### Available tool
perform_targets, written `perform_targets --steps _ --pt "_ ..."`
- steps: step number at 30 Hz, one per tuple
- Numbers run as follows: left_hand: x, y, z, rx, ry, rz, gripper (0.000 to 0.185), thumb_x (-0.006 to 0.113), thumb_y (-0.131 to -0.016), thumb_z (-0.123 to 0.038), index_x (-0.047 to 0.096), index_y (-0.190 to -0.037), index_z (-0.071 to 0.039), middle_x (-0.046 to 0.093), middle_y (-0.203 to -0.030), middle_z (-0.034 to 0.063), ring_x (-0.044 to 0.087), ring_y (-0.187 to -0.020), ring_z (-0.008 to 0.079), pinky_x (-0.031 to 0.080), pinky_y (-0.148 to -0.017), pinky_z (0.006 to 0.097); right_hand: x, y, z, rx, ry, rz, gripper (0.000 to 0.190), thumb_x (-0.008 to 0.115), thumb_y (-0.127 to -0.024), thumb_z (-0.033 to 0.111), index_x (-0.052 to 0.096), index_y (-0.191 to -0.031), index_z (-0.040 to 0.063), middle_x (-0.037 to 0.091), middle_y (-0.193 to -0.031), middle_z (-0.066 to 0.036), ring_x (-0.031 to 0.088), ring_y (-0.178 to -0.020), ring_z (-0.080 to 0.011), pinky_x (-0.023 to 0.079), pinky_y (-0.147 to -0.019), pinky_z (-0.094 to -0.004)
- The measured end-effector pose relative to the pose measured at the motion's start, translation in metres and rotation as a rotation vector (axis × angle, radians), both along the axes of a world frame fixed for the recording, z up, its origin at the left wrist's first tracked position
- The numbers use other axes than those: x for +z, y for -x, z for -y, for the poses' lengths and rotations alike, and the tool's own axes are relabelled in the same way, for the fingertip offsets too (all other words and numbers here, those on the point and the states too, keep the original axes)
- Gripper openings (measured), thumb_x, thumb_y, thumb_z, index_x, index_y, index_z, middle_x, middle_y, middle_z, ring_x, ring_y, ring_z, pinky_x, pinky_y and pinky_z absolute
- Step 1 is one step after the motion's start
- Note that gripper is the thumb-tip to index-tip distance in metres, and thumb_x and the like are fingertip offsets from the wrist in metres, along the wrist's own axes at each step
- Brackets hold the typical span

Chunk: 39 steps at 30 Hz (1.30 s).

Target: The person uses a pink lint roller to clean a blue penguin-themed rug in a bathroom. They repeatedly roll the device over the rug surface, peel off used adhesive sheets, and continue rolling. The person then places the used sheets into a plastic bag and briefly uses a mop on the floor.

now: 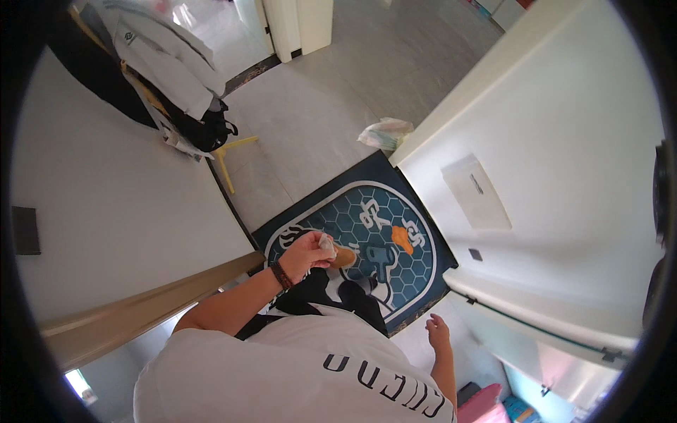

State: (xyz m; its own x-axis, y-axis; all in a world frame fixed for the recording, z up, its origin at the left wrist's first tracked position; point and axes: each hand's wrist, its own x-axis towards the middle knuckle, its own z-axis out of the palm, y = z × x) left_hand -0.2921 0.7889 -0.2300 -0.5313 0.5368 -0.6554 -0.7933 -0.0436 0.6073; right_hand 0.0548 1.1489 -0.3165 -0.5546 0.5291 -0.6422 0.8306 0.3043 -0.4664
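My left hand is raised in front of my body, with a dark beaded bracelet on its wrist. Between its thumb and fingers is a crumpled white tissue. My right hand hangs low at my right side, fingers loosely bent and partly apart, with nothing seen in it. Below both hands lies a blue floor mat with a hexagon pattern and cartoon prints. My dark-trousered legs are over it. A tan rounded shape shows just past the left hand; whether it is footwear or print, I cannot tell.
Ahead, a tied plastic bag sits on the tiled floor against the door frame. Clothes and a black bag hang at the left above yellow stand feet. A white panel is on the right wall. Pink fabric lies lower right.
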Motion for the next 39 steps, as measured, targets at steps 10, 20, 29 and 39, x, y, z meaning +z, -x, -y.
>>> perform_targets --steps 10,20,29,39 --pt "-0.019 0.062 -0.021 0.245 -0.098 0.035 0.018 0.062 -0.085 -0.003 0.050 -0.099 -0.006 0.063 -0.101 0.0116 0.062 -0.083 0.0144 0.053 -0.072 0.0260 -0.031 0.043 -0.082 -0.245 0.181 0.338 0.030 0.058 -0.084 0.019 0.059 -0.111 0.006 0.065 -0.089 -0.011 0.065 -0.066 -0.0186 0.051 -0.062 -0.0304" --pt "-0.015 0.158 -0.076 0.454 -0.130 0.054 0.015 0.063 -0.085 -0.005 0.053 -0.097 -0.009 0.063 -0.100 0.0119 0.063 -0.090 0.0175 0.053 -0.076 0.0290 -0.088 0.309 -0.190 0.148 0.069 0.113 0.032 0.053 -0.088 0.022 0.059 -0.112 0.002 0.063 -0.085 -0.011 0.063 -0.071 -0.0180 0.053 -0.063 -0.0296" --pt "-0.026 0.215 -0.082 0.641 0.020 0.191 0.016 0.061 -0.084 -0.002 0.053 -0.094 -0.011 0.064 -0.103 0.0116 0.063 -0.092 0.0181 0.053 -0.076 0.0310 -0.078 0.536 -0.114 0.476 0.170 0.055 0.033 0.057 -0.086 0.021 0.058 -0.114 0.003 0.066 -0.095 -0.014 0.064 -0.083 -0.0205 0.050 -0.075 -0.0296" --pt "-0.072 0.338 -0.089 0.591 0.014 0.280 0.016 0.061 -0.086 -0.006 0.052 -0.097 -0.008 0.063 -0.104 0.0111 0.062 -0.090 0.0160 0.053 -0.075 0.0279 -0.136 0.669 -0.081 0.755 0.128 0.077 0.033 0.061 -0.080 0.024 0.061 -0.109 0.007 0.065 -0.094 -0.018 0.063 -0.089 -0.0327 0.049 -0.079 -0.0385"
